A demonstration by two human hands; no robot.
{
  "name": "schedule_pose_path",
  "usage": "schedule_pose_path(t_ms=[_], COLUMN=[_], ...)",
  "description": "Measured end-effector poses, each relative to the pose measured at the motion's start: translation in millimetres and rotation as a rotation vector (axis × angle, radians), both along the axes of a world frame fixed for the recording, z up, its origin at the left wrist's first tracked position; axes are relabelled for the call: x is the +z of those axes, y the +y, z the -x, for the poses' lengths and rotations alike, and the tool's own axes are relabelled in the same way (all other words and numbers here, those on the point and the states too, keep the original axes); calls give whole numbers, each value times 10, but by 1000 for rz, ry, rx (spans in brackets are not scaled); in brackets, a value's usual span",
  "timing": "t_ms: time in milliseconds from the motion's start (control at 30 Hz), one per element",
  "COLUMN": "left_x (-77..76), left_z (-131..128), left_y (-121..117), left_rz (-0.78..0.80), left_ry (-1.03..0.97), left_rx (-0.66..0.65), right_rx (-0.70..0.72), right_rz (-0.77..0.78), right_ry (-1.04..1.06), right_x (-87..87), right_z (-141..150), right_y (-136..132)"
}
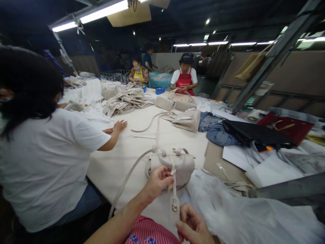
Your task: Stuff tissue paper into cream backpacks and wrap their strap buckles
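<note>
A beige handbag (185, 173) with a top handle sits on the table right in front of me. My left hand (159, 181) is closed, its fingertips pinching the narrow upper part of a pale strap (174, 191) before the bag. Lower on that strap is a small gold-coloured buckle (175, 206) on a wider tab. My right hand (191, 223) is closed around the tab's lower end, near the table's front edge. A long shoulder strap (129, 176) curves from the bag down to the left. Part of the bag's front is hidden behind my left hand.
A co-worker (50, 152) in a white shirt sits at my left, a hand on the table (119, 152). Beige bag pieces (124, 96) lie piled farther back. More handbags (186, 120) stand mid-table. Clear plastic (223, 203), cardboard (215, 159) and blue cloth (215, 130) lie right.
</note>
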State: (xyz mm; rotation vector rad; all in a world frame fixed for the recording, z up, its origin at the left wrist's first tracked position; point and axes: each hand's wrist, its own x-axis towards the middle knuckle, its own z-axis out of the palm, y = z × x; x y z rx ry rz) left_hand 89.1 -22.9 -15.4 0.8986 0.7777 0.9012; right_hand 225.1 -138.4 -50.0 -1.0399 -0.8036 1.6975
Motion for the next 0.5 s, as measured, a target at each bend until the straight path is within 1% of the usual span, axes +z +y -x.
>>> schedule_pose_path(t_ms=[67,167,267,367,400,500], left_x=[35,104,152,163,160,143], left_z=[38,45,-14,-103,-127,-140], left_y=[-8,4,75,170,194,251], left_rz=[26,62,71,54,67,166], left_ry=[7,49,96,99,84,31], left_rx=[-80,-73,3,145,147,8], right_rx=[-26,-59,-67,-153,-187,-257], right_rz=[-4,31,72,56,47,35], right_ry=[-14,-47,-118,-172,-184,-194], right_x=[32,80,100,100,100,90], right_z=[75,179,239,278,288,274], right_y=[63,126,162,223,249,300])
